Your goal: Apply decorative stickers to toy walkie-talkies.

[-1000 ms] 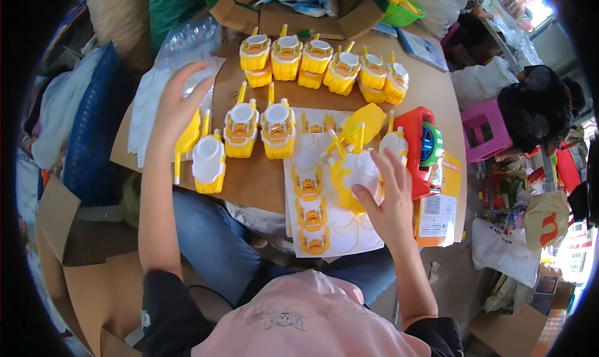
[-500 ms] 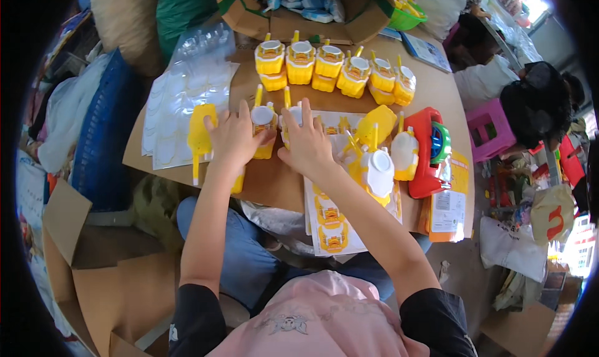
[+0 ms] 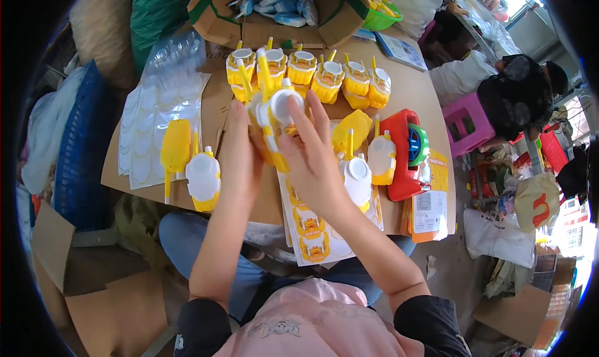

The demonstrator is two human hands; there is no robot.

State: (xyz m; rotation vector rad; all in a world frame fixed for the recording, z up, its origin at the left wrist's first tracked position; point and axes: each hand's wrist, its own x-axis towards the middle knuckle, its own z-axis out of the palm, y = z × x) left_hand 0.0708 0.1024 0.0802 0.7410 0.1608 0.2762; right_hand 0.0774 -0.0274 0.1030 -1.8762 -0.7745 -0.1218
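Distinctly chunky yellow-white plastic toys (image 3: 268, 121) between left hand (image 3: 243, 148) and right hand (image 3: 314, 162)

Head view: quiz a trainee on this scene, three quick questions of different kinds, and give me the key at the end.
1. Multiple choice: what are the left hand and right hand doing?
A) Resting apart
B) Holding two yellow toys between them
C) Making fists

2. True or false: the red dispenser stands to the right of the sticker sheet.

3. Open question: what is the main colour of the items inside the open carton?

Key:
1. B
2. True
3. Blue
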